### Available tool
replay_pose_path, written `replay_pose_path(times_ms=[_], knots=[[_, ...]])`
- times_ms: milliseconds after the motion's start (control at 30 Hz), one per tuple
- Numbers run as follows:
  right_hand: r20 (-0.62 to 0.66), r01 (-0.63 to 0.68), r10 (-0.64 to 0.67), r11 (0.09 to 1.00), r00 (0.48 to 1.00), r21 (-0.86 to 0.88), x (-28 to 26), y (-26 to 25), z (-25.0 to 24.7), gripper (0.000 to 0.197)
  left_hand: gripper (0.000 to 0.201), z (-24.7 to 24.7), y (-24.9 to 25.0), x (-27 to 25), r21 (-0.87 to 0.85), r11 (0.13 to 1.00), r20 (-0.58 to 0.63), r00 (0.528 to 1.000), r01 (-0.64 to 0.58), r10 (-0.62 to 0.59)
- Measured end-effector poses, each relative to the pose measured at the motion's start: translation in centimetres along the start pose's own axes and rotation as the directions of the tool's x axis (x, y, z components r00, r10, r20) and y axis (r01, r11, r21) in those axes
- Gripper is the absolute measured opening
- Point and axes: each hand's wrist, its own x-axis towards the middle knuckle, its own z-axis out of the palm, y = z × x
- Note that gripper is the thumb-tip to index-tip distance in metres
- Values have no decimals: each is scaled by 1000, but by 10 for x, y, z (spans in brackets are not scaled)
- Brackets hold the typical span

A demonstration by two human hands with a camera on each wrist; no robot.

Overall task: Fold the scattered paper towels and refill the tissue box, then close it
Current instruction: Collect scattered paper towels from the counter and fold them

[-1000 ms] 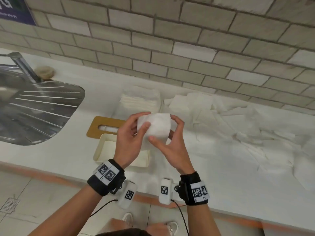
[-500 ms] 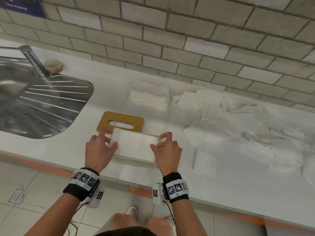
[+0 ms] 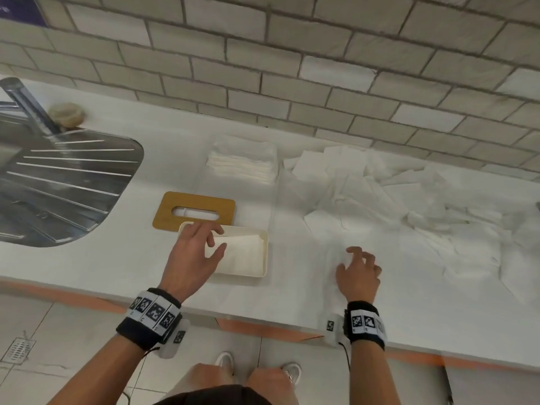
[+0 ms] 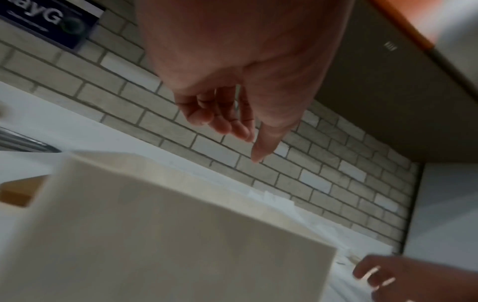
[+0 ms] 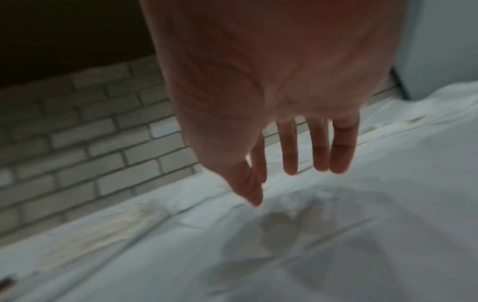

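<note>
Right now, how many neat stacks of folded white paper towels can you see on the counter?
1: the neat stack of folded white paper towels lies by the brick wall, behind the tan wooden lid. Others may be hidden in the loose pile.

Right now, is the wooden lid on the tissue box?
No, the wooden lid lies flat on the counter behind the open tissue box.

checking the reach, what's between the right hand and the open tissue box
Only bare white counter lies between the right hand and the tissue box, as the head view shows; the loose paper towels lie farther back.
</note>
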Motion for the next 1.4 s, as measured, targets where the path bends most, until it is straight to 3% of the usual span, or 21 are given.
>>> replay_pose_path(times_ms=[67, 167, 267, 367, 500, 567, 667, 733, 933, 1067, 1167, 1200, 1267, 1333, 1400], knots=[[159, -58, 68, 996, 985, -71, 15, 34, 0, 45, 26, 4, 15, 0, -63, 996, 38, 997, -70, 72], [253, -47, 54, 998, 966, -35, 30, 53, 1, 39, 21, 16, 41, 3, -144, 976, 113, 977, -163, 180], [211, 4, -25, 995, 977, 102, 25, 44, -7, 21, 19, 34, 60, 6, -203, 953, 191, 945, -227, 265], [85, 186, -213, 950, 973, 252, 2, 18, -33, 33, 19, 48, 76, 10, -270, 930, 250, 914, -250, 319], [95, 477, -572, 754, 815, 451, -36, -32, -87, 21, 50, 58, 101, 20, -393, 882, 331, 855, -261, 400], [45, 560, -661, 669, 749, 488, -44, -51, -112, 20, 54, 61, 117, 26, -461, 859, 363, 837, -221, 410], [-88, 620, -671, 617, 736, 484, -41, -64, -133, 15, 35, 67, 131, 31, -559, 821, 287, 903, -114, 321], [-159, 642, -654, 616, 740, 457, -34, -64, -137, 12, 34, 67, 135, 34, -584, 811, 252, 943, -29, 215], [-288, 716, -661, 583, 693, 384, -19, -53, -119, 17, 49, 69, 135, 42, -607, 794, 241, 957, 18, 162], [-298, 721, -663, 569, 687, 396, -16, -50, -119, 18, 43, 73, 128, 48, -549, 830, 209, 945, -100, 253], [-145, 694, -741, 516, 656, 503, -14, -50, -130, 17, 24, 80, 123, 50, -449, 859, 194, 912, -246, 362], [-85, 643, -734, 525, 673, 558, -13, -53, -135, 15, 17, 82, 122, 50, -426, 858, 182, 902, -286, 391], [-13, 482, -644, 559, 765, 674, -6, -61, -141, 14, 9, 83, 124, 51, -422, 852, 157, 900, -311, 406], [25, 353, -523, 608, 852, 711, 14, -65, -129, 11, 18, 80, 126, 51, -443, 868, 131, 941, -225, 311], [92, 357, -496, 730, 863, 582, 47, -63, -95, 17, 16, 76, 127, 52, -468, 878, 96, 982, -98, 160]])
